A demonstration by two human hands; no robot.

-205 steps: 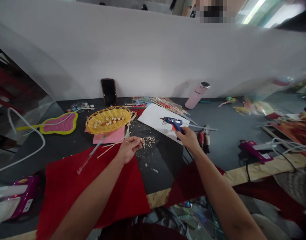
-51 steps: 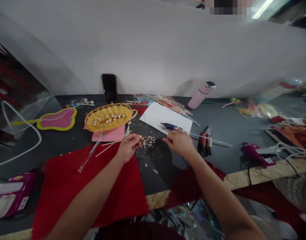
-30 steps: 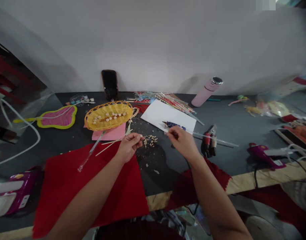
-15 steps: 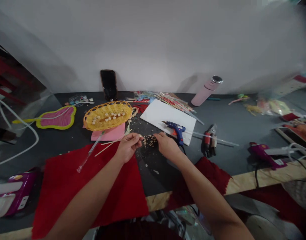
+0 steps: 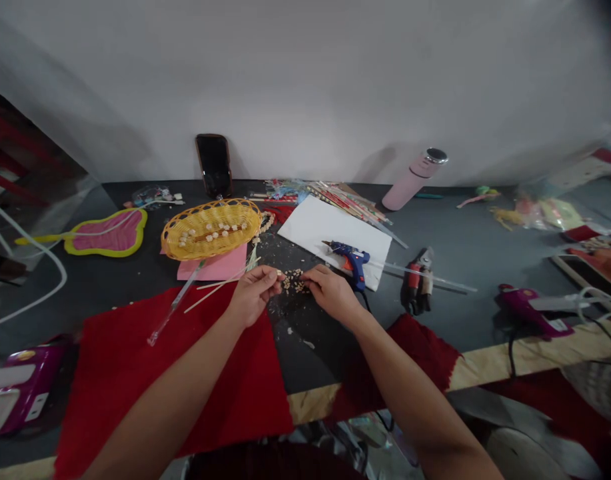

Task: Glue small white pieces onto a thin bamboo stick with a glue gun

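My left hand (image 5: 255,293) is pinched on a small pale piece, too small to make out, at its fingertips. The fingers of my right hand (image 5: 330,290) reach down at the right side of a heap of small tan pieces (image 5: 294,283) on the dark table; whether they grip one is hidden. Left of the hands, the yellow woven basket (image 5: 172,250) holds a few rows of small whitish clusters. Thin pale sticks (image 5: 212,293) lie beside my left hand. A blue glue gun (image 5: 354,259) rests on the white board (image 5: 305,223) beyond my right hand.
Red cloth (image 5: 135,360) covers the near left of the table. Pliers (image 5: 419,283), a pink bottle (image 5: 412,183) and a purple device (image 5: 530,310) stand or lie to the right. A phone (image 5: 215,165) leans on the wall; a purple device (image 5: 32,380) sits at left.
My right fingers have drawn back slightly to the left over the heap of tan pieces. My left hand stays pinched in nearly the same place. The view has shifted a little.
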